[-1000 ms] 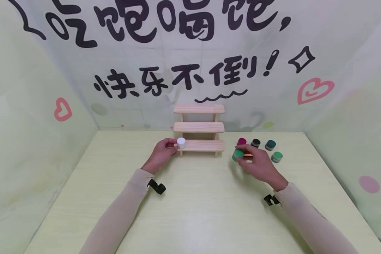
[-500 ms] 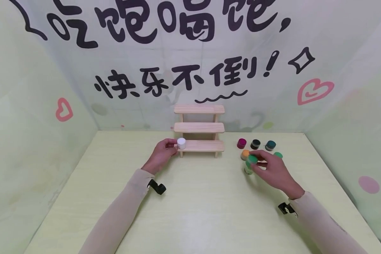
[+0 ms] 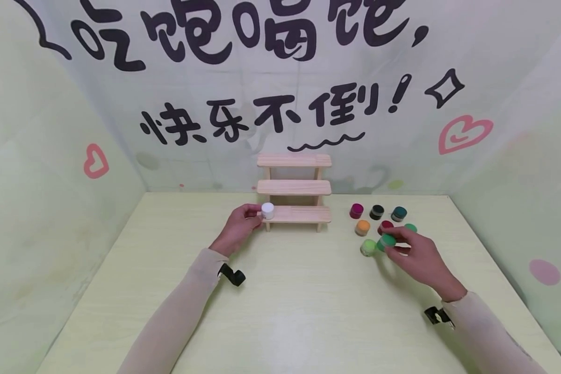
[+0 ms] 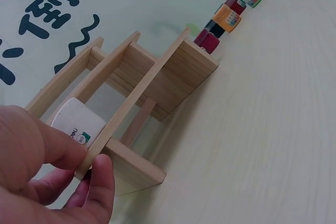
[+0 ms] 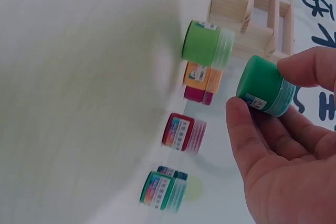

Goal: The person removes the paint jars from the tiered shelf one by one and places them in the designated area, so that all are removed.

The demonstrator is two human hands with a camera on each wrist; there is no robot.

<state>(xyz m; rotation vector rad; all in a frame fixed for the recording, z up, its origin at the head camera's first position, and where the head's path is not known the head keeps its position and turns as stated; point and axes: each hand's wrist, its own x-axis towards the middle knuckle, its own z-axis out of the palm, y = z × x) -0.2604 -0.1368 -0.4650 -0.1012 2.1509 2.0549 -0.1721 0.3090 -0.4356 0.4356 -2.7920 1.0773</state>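
Note:
My left hand [image 3: 240, 227] is at the left end of a three-tier wooden display rack [image 3: 304, 214], where its thumb and fingers pinch the lowest board. Next to those fingers, a white paint jar [image 3: 267, 210] stands upright on that board; the left wrist view shows a finger against the jar [image 4: 79, 124]. Over on the right, my right hand [image 3: 418, 257] pinches a green paint jar [image 5: 262, 87] above the table, between thumb and fingers. Just left of it a light green jar [image 3: 368, 248] stands on the table, and a dark red jar [image 5: 184, 132] is close behind.
More paint jars stand at the back right: magenta [image 3: 356, 211], black [image 3: 376, 212], teal [image 3: 399, 213], orange [image 3: 362, 227] and another green one [image 3: 410, 228], partly behind my right hand. A printed backdrop [image 3: 224, 166] rises behind the table [image 3: 280, 306].
My right hand has moved right and toward me with the green jar, uncovering the orange, light green and dark red jars. The left hand and white jar stay put.

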